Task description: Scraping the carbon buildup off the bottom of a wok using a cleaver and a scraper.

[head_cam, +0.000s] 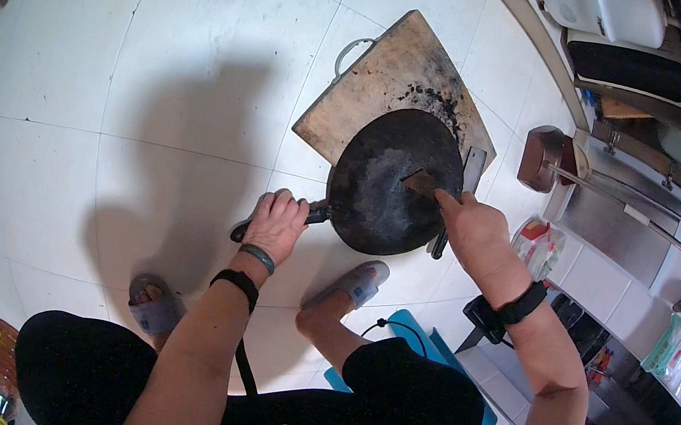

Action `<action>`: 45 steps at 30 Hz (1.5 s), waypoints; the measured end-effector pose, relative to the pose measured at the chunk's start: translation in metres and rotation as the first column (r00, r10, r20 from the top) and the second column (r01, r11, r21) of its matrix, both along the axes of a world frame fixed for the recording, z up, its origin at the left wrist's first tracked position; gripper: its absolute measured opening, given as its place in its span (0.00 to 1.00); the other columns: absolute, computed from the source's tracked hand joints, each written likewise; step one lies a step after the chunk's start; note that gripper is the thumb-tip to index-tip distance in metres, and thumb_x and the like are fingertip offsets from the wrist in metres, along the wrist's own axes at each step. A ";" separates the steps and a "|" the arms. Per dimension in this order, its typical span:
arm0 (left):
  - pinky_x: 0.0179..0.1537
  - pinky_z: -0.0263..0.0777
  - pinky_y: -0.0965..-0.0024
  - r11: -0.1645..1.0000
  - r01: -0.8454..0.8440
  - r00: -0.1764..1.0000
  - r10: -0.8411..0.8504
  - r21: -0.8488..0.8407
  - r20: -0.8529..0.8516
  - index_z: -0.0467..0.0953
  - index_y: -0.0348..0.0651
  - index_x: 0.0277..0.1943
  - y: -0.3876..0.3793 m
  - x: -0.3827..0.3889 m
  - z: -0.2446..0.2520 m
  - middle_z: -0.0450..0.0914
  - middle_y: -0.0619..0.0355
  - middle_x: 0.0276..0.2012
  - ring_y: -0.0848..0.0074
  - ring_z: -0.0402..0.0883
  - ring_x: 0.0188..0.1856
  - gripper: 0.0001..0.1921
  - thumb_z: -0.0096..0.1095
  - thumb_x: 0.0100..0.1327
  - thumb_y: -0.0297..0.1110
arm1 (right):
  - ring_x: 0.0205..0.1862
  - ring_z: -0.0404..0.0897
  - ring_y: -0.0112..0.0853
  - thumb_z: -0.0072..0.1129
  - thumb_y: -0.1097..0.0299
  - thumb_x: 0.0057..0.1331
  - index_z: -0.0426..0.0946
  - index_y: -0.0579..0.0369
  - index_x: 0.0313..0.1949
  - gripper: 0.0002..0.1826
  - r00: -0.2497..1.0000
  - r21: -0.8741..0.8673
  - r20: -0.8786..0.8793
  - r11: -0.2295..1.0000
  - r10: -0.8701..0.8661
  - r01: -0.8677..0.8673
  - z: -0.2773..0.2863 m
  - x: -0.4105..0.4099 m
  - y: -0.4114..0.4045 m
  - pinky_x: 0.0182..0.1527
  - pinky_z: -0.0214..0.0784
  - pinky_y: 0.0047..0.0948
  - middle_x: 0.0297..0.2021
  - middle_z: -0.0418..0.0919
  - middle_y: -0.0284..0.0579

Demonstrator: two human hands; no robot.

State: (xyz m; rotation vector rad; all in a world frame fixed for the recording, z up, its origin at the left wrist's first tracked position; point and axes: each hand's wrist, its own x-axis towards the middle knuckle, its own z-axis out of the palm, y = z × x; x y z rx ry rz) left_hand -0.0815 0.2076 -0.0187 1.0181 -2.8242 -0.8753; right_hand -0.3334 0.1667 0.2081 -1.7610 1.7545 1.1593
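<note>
A blackened wok [375, 205] rests partly over a worn wooden cutting board [358, 107] on the floor. My left hand [278, 222] is closed around the wok's black handle [317, 215]. In my right hand [473, 228] is a flat, brownish scraper-like tool [421, 183], its edge against the wok's dark, grey-patched surface. The tool's grip is hidden by my fingers. Black flakes [439, 104] are scattered on the board just beyond the wok. Beside the wok's right rim lies a cleaver [474, 167], its middle hidden behind the wok and its black handle pointing towards me.
White floor tiles [205, 55] surround the board, which has a metal loop handle [348, 55]. At right stand a brown dustpan-like bin [541, 158], a long metal pole [625, 209] and a plastic bag [537, 249]. A blue plastic stool [415, 333] is beneath me. My slippered feet [362, 284] flank the work.
</note>
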 end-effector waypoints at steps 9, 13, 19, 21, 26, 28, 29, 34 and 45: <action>0.58 0.54 0.59 1.000 -0.004 1.000 0.004 0.029 -0.009 0.70 0.43 0.52 -0.001 0.001 0.000 0.70 0.57 0.44 0.66 0.61 0.56 0.21 0.55 0.60 0.45 | 0.25 0.77 0.46 0.51 0.67 0.63 0.71 0.47 0.54 0.18 0.988 -0.205 0.115 0.971 -0.102 0.124 -0.012 -0.007 0.019 0.28 0.71 0.39 0.27 0.73 0.48; 0.58 0.54 0.60 0.999 0.037 0.999 -0.037 -0.001 -0.003 0.70 0.42 0.51 -0.005 0.001 0.003 0.71 0.57 0.43 0.66 0.61 0.56 0.20 0.55 0.60 0.43 | 0.26 0.77 0.46 0.51 0.67 0.63 0.70 0.47 0.54 0.18 0.984 -0.240 0.131 0.960 -0.118 0.147 -0.024 -0.008 0.015 0.28 0.72 0.40 0.28 0.75 0.49; 0.57 0.54 0.61 0.999 0.051 0.999 -0.051 -0.004 -0.007 0.69 0.41 0.51 -0.003 0.000 0.003 0.70 0.57 0.43 0.65 0.62 0.56 0.19 0.55 0.59 0.41 | 0.26 0.79 0.44 0.46 0.68 0.65 0.70 0.49 0.54 0.18 0.984 -0.203 0.180 0.978 -0.013 0.051 -0.020 -0.012 0.005 0.27 0.73 0.39 0.29 0.77 0.50; 0.57 0.54 0.60 0.994 -0.061 0.998 0.062 0.093 -0.011 0.69 0.40 0.51 -0.005 -0.004 0.007 0.70 0.56 0.43 0.66 0.62 0.55 0.20 0.56 0.58 0.41 | 0.25 0.79 0.44 0.46 0.68 0.64 0.71 0.49 0.53 0.17 0.986 -0.145 0.166 0.988 -0.023 0.047 -0.007 -0.015 0.009 0.26 0.72 0.39 0.28 0.77 0.50; 0.56 0.55 0.60 0.997 -0.042 0.996 0.047 0.060 -0.072 0.69 0.38 0.50 -0.003 -0.007 0.005 0.70 0.55 0.43 0.64 0.62 0.55 0.21 0.59 0.57 0.40 | 0.25 0.78 0.43 0.47 0.69 0.64 0.70 0.47 0.55 0.18 0.994 -0.163 0.110 0.986 -0.022 0.040 -0.010 -0.029 0.029 0.26 0.72 0.39 0.27 0.76 0.47; 0.53 0.61 0.60 0.997 0.049 0.997 -0.046 0.063 -0.059 0.69 0.34 0.49 -0.012 -0.008 0.004 0.71 0.50 0.43 0.61 0.66 0.52 0.22 0.62 0.55 0.38 | 0.24 0.76 0.45 0.52 0.69 0.63 0.70 0.45 0.55 0.20 0.990 -0.214 0.130 0.973 -0.063 0.090 -0.017 -0.031 0.042 0.26 0.71 0.39 0.26 0.72 0.47; 0.53 0.61 0.60 0.997 0.052 0.997 -0.048 0.060 -0.062 0.69 0.34 0.49 -0.014 -0.008 0.002 0.71 0.50 0.43 0.61 0.66 0.52 0.22 0.62 0.55 0.38 | 0.24 0.76 0.45 0.52 0.69 0.63 0.70 0.45 0.55 0.20 0.990 -0.217 0.126 0.972 -0.066 0.092 -0.021 -0.031 0.048 0.26 0.71 0.39 0.26 0.72 0.47; 0.52 0.62 0.64 0.957 0.217 0.973 -0.229 0.193 0.039 0.70 0.35 0.49 -0.024 -0.007 -0.005 0.70 0.51 0.44 0.65 0.67 0.49 0.21 0.58 0.58 0.41 | 0.25 0.77 0.44 0.53 0.70 0.61 0.69 0.43 0.56 0.21 0.974 -0.339 0.205 0.926 -0.097 0.164 -0.031 -0.041 0.053 0.27 0.72 0.39 0.28 0.73 0.46; 0.52 0.62 0.62 0.948 0.311 0.950 -0.309 0.071 -0.038 0.69 0.37 0.49 -0.029 0.000 -0.012 0.72 0.53 0.43 0.64 0.68 0.49 0.21 0.56 0.60 0.43 | 0.27 0.78 0.42 0.51 0.63 0.64 0.73 0.43 0.51 0.16 0.942 -0.283 0.321 0.959 0.100 -0.005 -0.042 -0.050 0.005 0.27 0.70 0.38 0.28 0.76 0.45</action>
